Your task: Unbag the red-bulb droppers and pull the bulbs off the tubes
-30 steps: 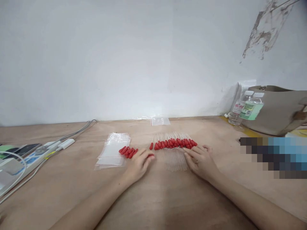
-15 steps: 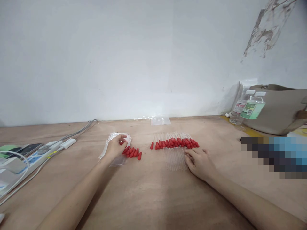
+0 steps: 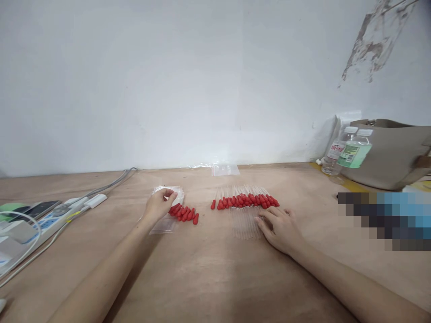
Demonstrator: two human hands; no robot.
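My left hand (image 3: 160, 205) is above a stack of clear plastic zip bags (image 3: 165, 225), its thumb and forefinger tips together. Whether anything thin is between them I cannot make out. Close by on its right lies a small pile of red rubber bulbs (image 3: 184, 213). My right hand (image 3: 279, 226) rests on the table with its fingers bent and apart. Its fingertips are at the right end of a row of thin clear tubes (image 3: 247, 224). Just beyond lie droppers with red bulbs (image 3: 240, 200), side by side, their clear stems pointing toward the wall.
A white power strip (image 3: 50, 222) with cables and a phone (image 3: 43, 208) takes up the left side. Two plastic bottles (image 3: 355, 150) and a grey-beige bag (image 3: 390, 152) stand at the back right. Another clear bag (image 3: 226, 170) lies by the wall.
My left hand has drawn slightly left, away from the red bulbs, and its thumb and forefinger have come together. The fingers of my right hand have shifted slightly left at the tubes.
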